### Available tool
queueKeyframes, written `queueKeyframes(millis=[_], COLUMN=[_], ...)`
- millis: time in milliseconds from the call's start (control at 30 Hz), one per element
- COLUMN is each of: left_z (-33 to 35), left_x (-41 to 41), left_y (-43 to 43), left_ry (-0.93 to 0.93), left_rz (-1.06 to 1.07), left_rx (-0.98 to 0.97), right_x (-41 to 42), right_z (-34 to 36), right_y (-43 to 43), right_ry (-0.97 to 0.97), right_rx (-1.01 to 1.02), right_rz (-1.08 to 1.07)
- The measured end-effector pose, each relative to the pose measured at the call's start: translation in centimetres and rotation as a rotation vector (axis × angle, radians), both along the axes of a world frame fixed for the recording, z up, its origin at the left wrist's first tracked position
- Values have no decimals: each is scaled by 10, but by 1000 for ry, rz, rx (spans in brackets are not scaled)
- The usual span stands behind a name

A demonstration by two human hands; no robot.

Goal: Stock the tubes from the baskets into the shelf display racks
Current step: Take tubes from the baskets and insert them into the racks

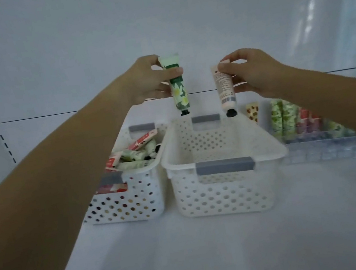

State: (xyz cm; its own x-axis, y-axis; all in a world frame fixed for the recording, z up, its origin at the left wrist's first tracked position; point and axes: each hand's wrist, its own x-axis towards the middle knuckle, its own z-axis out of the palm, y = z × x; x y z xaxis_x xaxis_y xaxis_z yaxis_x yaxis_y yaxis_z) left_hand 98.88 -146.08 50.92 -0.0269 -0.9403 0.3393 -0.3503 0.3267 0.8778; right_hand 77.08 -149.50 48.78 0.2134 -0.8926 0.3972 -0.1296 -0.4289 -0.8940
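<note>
Above the empty basket (225, 167): green floral tube (179, 91) pinched in left hand (150, 80), pale tube (224, 88) in right hand (248, 70), caps down. Transfer step; next, carry both right to display rack (331, 148) and slot upright.

Green floral tube (178, 89) and pale tube (225, 89) hang cap-down.

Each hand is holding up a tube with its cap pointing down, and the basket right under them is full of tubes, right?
Not quite. The head view shows the basket under them is empty; the left basket has tubes. Left hand and right hand do hold tubes cap-down.
</note>
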Motion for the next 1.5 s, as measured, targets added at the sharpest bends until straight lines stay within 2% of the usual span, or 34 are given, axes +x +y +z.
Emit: queueKeyframes(millis=[333,500,567,633,700,800,867,1067,1233,1400,1500], left_z=[-7,-25,-40,-59,-80,-105,-119,-141,-150,-152,-153], left_x=[-159,-220,-239,-252,-259,-257,-249,-232,-233,-233,-234], left_y=[-3,-8,-10,-11,-12,-10,-12,-12,-13,-14,-12], left_ry=[-19,-146,-102,44,170,240,269,314,274,235,233], left_rz=[105,171,224,280,329,390,433,379,387,395,396], left_rx=[-31,86,78,81,104,89,55,-28,-67,-61,-70], right_x=[-120,-158,-162,-163,-161,-157,-155,-161,-168,-174,-175], right_z=[-13,-22,-27,-30,-31,-33,-32,-19,-33,-40,-42], right_y=[-4,-7,-9,-11,-14,-22,-26,-37,-47,-52,-54], right_ry=[-11,-327,-424,-504,-524,-533,-435,57,377,505,487], right_rx=[-22,224,318,375,399,395,354,151,0,-163,-310], right_rz=[-119,6,47,90,130,164,172,205,30,-183,-345])
